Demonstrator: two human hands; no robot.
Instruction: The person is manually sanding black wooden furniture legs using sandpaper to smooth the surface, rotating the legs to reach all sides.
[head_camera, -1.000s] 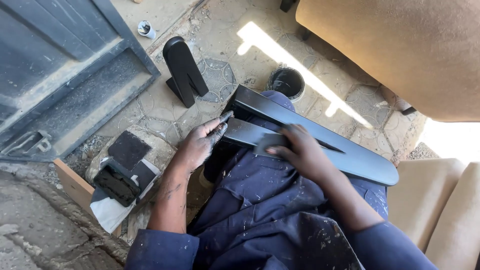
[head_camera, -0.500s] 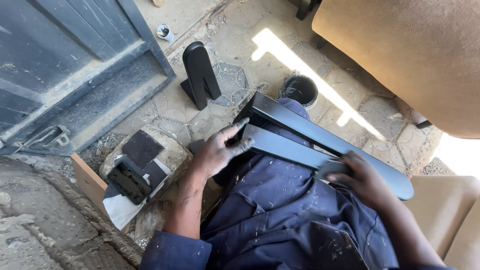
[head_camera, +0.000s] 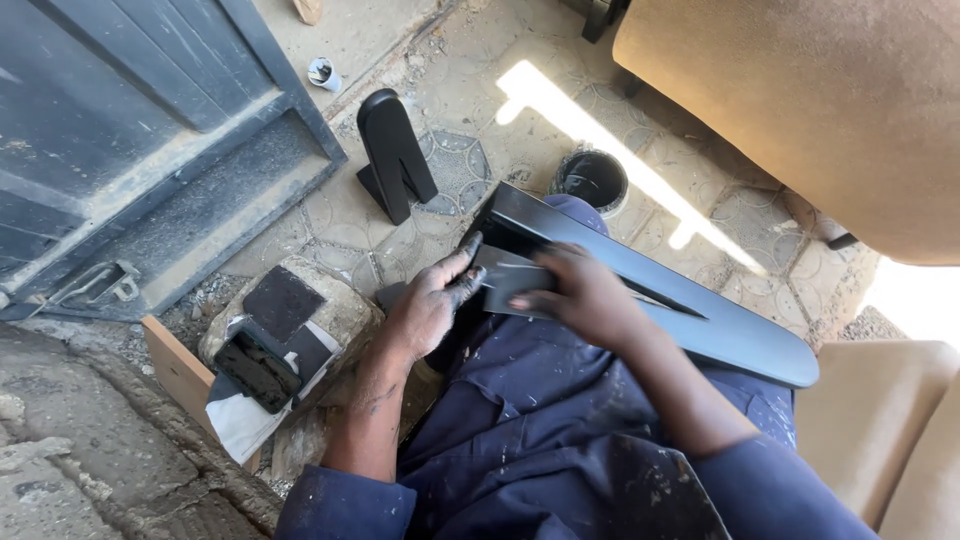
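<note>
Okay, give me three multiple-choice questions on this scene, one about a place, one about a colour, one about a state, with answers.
1. Where does the long black painted V-shaped wooden piece rest?
A. Across the person's lap
B. Leaning on the door
C. On the tan cushion

2. What colour is the smaller upright V-shaped piece on the tiled floor?
A. Tan
B. White
C. Black

3. How is the left hand placed?
A. Lying open on the ground
B. Braced on the near end of the long piece
C. Holding the round dark tub

Answers: 1 A, it lies over the blue overalls. 2 C, it matches the long piece. 3 B, its stained fingers press the end while the right hand presses a small grey pad on the surface.
</note>
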